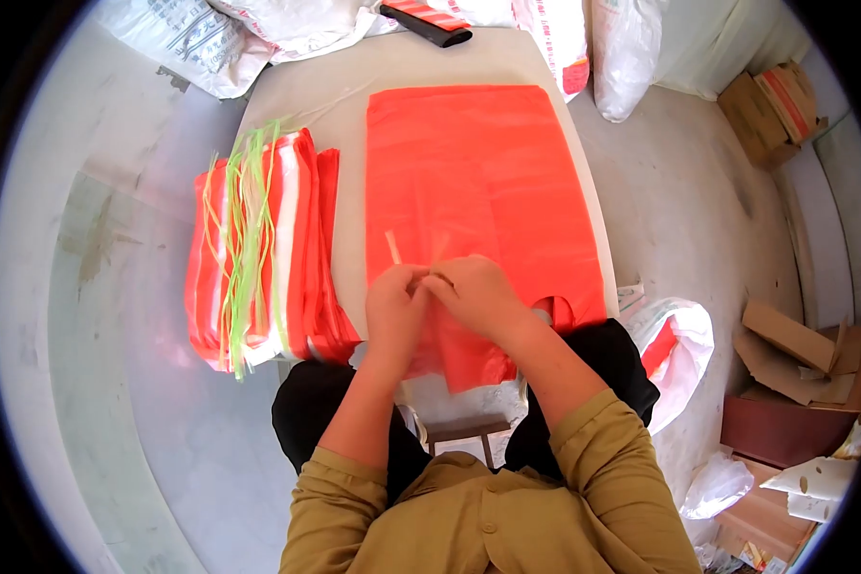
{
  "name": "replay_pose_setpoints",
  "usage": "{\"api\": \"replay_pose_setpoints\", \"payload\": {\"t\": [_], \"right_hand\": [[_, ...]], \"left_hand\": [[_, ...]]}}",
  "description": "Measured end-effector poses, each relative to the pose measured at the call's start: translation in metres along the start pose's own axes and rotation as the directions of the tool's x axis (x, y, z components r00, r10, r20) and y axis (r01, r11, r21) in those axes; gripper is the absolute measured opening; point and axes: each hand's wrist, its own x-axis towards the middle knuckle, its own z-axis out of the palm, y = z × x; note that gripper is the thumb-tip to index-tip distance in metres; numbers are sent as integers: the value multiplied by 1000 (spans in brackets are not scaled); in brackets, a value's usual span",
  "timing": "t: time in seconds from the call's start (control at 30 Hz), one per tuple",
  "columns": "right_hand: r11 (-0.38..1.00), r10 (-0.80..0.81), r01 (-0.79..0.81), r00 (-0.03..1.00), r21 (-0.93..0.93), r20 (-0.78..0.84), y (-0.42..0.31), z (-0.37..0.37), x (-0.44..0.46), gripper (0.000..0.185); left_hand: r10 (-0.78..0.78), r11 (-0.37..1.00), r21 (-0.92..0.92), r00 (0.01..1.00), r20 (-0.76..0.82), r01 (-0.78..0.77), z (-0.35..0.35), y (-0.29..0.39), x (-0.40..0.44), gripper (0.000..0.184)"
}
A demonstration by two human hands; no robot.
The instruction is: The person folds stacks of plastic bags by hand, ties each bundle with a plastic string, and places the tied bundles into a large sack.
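Note:
A stack of red plastic bags (488, 172) lies flat on the table before me. My left hand (395, 301) and my right hand (478, 295) meet over the near part of the stack, fingers closed in a pinch. Between them is gathered red plastic, its loose lower part hanging over the table's near edge. A thin pale strip (393, 247) sticks up beside my left fingers, and a fainter one shows by the right. How the strip runs between the fingertips is hidden.
Left of the stack lies a pile of folded red-and-white bags (301, 220) with green strings (249, 239) across it. White sacks (297, 24) and a black-and-red roll (429, 24) are at the far edge. An open white sack (684, 354) and cardboard boxes (784, 359) stand right.

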Motion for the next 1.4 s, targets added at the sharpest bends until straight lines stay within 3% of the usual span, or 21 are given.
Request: {"api": "replay_pose_setpoints", "payload": {"t": [0.1, 0.23, 0.33, 0.43, 0.5, 0.6, 0.73, 0.8, 0.93, 1.0, 1.03, 1.1, 1.2, 1.3, 1.4], "right_hand": [[998, 53, -51, 996, 23, -66, -12, -8, -7, 17], [976, -200, 190, 976, -111, -89, 2, -8, -8, 22], [947, -259, 240, 964, -215, -66, 0, -12, -9, 14], [944, -225, 202, 972, -260, -61, 11, -7, -9, 10], [962, -194, 176, 979, -209, -67, 11, -8, -8, 6], [987, -158, 159, 986, -19, 62, 14, -10, -5, 5], [974, -144, 158, 985, -164, 94, 6, -16, -5, 9], [945, -143, 171, 983, -277, 116, 2, -15, -4, 10], [924, -273, 232, 957, -304, -98, 12, -7, -3, 11], [918, -300, 219, 929, -332, -215, 15, -9, -2, 12], [909, -278, 195, 942, -369, -187, 17, -11, -3, 12], [883, -229, 149, 964, -445, -132, 17, -15, -6, 11], [924, -172, 103, 972, -369, -158, 10, -17, -7, 19], [998, -24, 14, 986, -62, -167, 10, -11, -7, 17], [923, 112, -134, 990, 360, 83, 10, -4, 0, 30]], "left_hand": [[-105, 989, -102, 994, 18, 106, -3, -3, 3, 13], [-98, 984, -141, 989, 111, 113, -1, -11, 3, 13], [68, 997, 36, 990, 120, -72, -2, -1, 0, 12], [165, 984, 43, 977, 139, -172, -4, -1, -2, 9], [126, 992, -40, 978, 165, -121, -7, -4, -1, 8], [24, 987, -161, 980, 199, 8, -9, -7, 0, 10], [-158, 929, -286, 949, 271, 236, -14, -1, 3, 11], [-161, 919, -309, 949, 269, 244, -14, -7, 6, 12], [-159, 920, -316, 959, 234, 230, -12, -21, 7, 13], [-73, 997, 1, 988, 137, 74, -14, -19, 6, 12], [-18, 986, 167, 995, 100, 1, -15, -17, 6, 12], [54, 945, 318, 995, 87, -79, -13, -22, 6, 13], [78, 912, 395, 993, 91, -108, -12, -22, 7, 15], [49, 901, 426, 994, 94, -84, -10, -17, 6, 17], [35, 892, 447, 995, 94, -73, -7, -17, 6, 17]]}}
